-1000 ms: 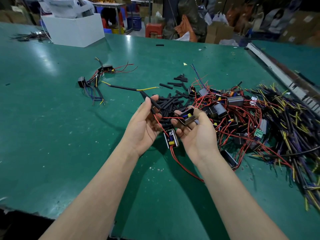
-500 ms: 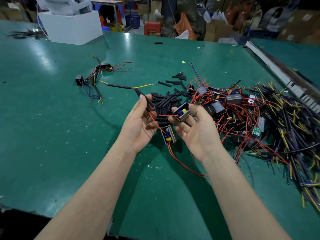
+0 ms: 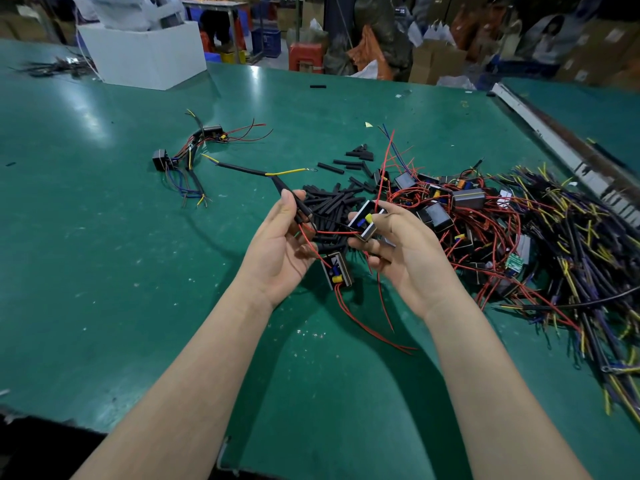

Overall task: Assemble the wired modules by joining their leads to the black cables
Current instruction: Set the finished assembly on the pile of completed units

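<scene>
Green counter (image 3: 104, 271) scuffed | white box (image 3: 145, 57) far beyond left grip (image 3: 280, 251) pinching black cable (image 3: 242, 169) | right grip (image 3: 398, 247) clutching module (image 3: 363, 220) | cartons (image 3: 436, 64) behind

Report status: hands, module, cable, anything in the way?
Left hand grips black cable. Right hand pinches module; second module dangles on red leads. Sleeve pile just behind; nothing blocking.

A green desk (image 3: 104, 271) mirrors overhead light; a white box (image 3: 145, 57) sits far left, with cartons (image 3: 436, 64), a red stool (image 3: 304, 57) and blue crates (image 3: 266, 41) beyond
</scene>
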